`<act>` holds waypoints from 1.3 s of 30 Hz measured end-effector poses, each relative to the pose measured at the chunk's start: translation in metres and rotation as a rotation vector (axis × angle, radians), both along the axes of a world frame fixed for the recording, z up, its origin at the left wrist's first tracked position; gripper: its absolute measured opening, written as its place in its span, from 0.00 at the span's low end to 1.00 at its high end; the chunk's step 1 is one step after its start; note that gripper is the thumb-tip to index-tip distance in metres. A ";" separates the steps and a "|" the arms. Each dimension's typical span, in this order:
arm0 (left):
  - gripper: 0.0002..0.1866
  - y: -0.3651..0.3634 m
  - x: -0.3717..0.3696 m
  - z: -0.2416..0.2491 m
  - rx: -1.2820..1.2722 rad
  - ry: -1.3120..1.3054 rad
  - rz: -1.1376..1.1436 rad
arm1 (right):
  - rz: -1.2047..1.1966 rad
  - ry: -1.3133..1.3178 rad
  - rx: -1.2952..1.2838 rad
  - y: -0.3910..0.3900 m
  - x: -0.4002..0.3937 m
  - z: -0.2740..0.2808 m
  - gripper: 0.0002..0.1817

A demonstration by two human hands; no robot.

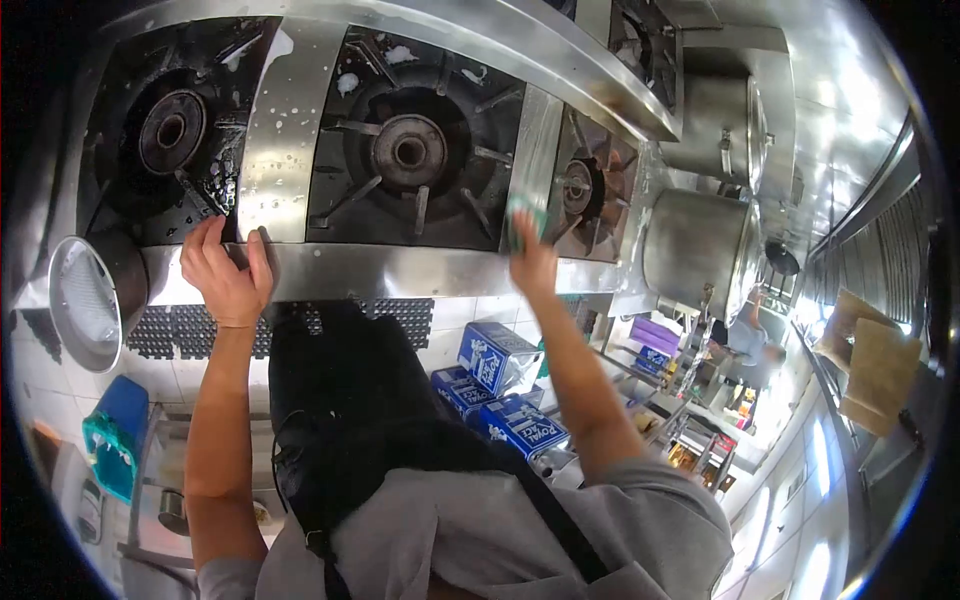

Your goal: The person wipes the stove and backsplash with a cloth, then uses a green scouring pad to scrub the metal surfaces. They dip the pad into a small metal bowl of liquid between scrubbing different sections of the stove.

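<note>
My right hand (534, 264), a little blurred, presses a green scouring pad (528, 222) onto the steel strip (534, 140) between the middle and right burners. My left hand (226, 275) rests on the stove's front edge, thumb and fingers apart, with nothing in it. Its fingertips reach the left burner section, where the steel is wet. White foam (400, 54) lies in patches on the black tray around the middle burner (409, 150). Drops of liquid dot the left steel strip (275, 140). The left burner (172, 132) and right burner (580, 187) are bare of pots.
A pot (125, 270) with whitish suds inside sits at the stove's left front. Large steel pots (695, 245) stand to the right. Below are blue tins (498, 358), a black rubber mat (180, 332) and a teal basket (110, 450). Another person (752, 340) is farther right.
</note>
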State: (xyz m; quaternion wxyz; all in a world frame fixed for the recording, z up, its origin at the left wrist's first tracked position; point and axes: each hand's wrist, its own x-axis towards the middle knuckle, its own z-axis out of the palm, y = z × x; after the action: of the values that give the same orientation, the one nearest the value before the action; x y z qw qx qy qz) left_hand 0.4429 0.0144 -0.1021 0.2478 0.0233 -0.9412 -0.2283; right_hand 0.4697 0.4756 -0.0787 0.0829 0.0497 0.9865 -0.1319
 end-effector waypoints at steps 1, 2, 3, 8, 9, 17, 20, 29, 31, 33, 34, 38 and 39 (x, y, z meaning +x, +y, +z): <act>0.23 0.000 0.001 0.000 0.003 0.003 0.015 | 0.080 0.088 -0.010 -0.005 0.023 0.002 0.43; 0.23 0.000 0.001 -0.001 0.002 -0.004 0.024 | 0.158 0.178 -0.025 -0.007 0.031 0.000 0.44; 0.23 0.000 0.000 -0.001 0.000 -0.012 0.023 | 0.108 0.181 -0.015 -0.008 0.020 -0.003 0.45; 0.23 0.002 -0.001 0.000 -0.019 -0.008 0.018 | 0.052 0.156 0.159 0.017 -0.164 -0.016 0.34; 0.23 0.003 -0.001 0.000 -0.024 0.000 0.025 | 0.024 0.147 0.152 0.010 -0.198 -0.005 0.33; 0.24 0.000 -0.001 0.002 0.006 0.007 0.001 | 0.222 0.162 0.064 0.013 -0.044 -0.019 0.47; 0.24 -0.001 0.000 0.003 0.016 -0.001 0.008 | 0.127 0.066 0.104 -0.013 0.031 -0.002 0.47; 0.24 0.000 0.001 0.000 0.002 -0.020 0.020 | 0.004 0.147 0.177 0.019 -0.214 -0.019 0.36; 0.23 0.000 0.000 0.001 0.002 0.002 0.017 | 0.097 0.150 0.258 0.021 -0.212 -0.011 0.37; 0.23 0.000 -0.001 0.003 0.010 0.014 0.018 | 0.100 0.093 0.141 0.018 -0.148 -0.008 0.38; 0.23 0.000 -0.001 0.003 0.011 0.013 0.014 | 0.206 0.161 0.165 0.025 -0.103 -0.017 0.40; 0.22 -0.003 -0.001 0.003 0.022 -0.001 0.028 | 0.177 0.128 0.068 -0.008 0.047 -0.001 0.44; 0.22 -0.003 -0.002 0.003 0.026 0.008 0.032 | 0.184 0.124 0.059 -0.010 0.038 -0.004 0.44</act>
State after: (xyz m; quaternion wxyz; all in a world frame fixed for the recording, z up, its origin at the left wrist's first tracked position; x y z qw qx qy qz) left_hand 0.4412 0.0115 -0.0992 0.2548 0.0408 -0.9367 -0.2365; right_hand 0.5076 0.4659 -0.0828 0.0322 -0.0468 0.9936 -0.0972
